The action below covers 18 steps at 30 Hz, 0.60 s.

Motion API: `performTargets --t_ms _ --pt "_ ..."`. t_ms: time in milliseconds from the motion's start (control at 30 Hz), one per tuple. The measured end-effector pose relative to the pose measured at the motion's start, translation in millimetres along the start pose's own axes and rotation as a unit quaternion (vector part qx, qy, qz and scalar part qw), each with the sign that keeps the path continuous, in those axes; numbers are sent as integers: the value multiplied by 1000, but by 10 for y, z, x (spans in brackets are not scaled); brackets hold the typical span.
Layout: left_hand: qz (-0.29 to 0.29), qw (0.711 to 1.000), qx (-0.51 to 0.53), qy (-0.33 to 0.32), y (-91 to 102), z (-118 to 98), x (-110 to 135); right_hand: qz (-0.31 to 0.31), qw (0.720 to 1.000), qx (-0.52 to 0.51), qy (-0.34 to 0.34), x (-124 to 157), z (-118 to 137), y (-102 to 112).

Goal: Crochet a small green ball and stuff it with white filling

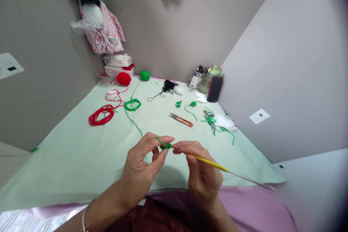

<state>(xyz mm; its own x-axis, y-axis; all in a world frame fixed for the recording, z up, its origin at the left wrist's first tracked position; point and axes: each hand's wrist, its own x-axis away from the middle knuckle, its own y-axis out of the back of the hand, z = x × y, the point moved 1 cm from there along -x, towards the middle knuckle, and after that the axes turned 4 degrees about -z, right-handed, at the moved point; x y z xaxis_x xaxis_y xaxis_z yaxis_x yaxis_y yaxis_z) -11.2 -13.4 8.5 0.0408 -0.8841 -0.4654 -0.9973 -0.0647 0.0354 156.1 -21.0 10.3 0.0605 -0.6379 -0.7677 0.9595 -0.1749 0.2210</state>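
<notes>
Between thumb and fingers, my left hand (pixel 145 165) pinches a small green crochet piece (pixel 165 146). Green yarn runs over its index finger and trails back across the table to a loose green coil (pixel 132 104). My right hand (pixel 203 172) grips a crochet hook (pixel 212 162) with a yellow handle and a long metal shaft pointing to the lower right. The hook's working tip meets the green piece; the fingers partly hide it. Just beyond the hands lies a pair of orange thread snips (pixel 182 120). Two small green crocheted bits (pixel 178 104) rest farther back.
Red yarn (pixel 101 116) lies coiled at the left, below a red ball (pixel 123 78). A green ball (pixel 145 75) and black yarn (pixel 170 86) sit toward the back wall. At the right are yarn scraps (pixel 210 121), a phone (pixel 215 89) and a glass jar (pixel 206 82).
</notes>
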Motion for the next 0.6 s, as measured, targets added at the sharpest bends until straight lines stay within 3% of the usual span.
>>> performTargets --t_ms 67,100,167,267,367,500,600 --pt "-6 999 -4 -33 -19 -1 24 5 998 55 40 11 -16 -13" --pt "-12 1000 12 -14 -27 -5 27 3 994 86 65 27 -31 -19" --pt "-16 992 83 99 -40 -19 14 2 982 145 119 77 -67 -26" --pt "22 918 242 312 -49 -50 -41 11 969 188 160 147 -104 -21" --pt "41 859 329 389 -10 -57 -113 -20 990 112 82 137 -81 2" --pt "14 869 332 365 57 -36 -158 -109 990 -63 -70 35 -12 14" --pt "32 882 315 350 41 -51 -138 -93 976 -159 -114 -37 -8 -29"
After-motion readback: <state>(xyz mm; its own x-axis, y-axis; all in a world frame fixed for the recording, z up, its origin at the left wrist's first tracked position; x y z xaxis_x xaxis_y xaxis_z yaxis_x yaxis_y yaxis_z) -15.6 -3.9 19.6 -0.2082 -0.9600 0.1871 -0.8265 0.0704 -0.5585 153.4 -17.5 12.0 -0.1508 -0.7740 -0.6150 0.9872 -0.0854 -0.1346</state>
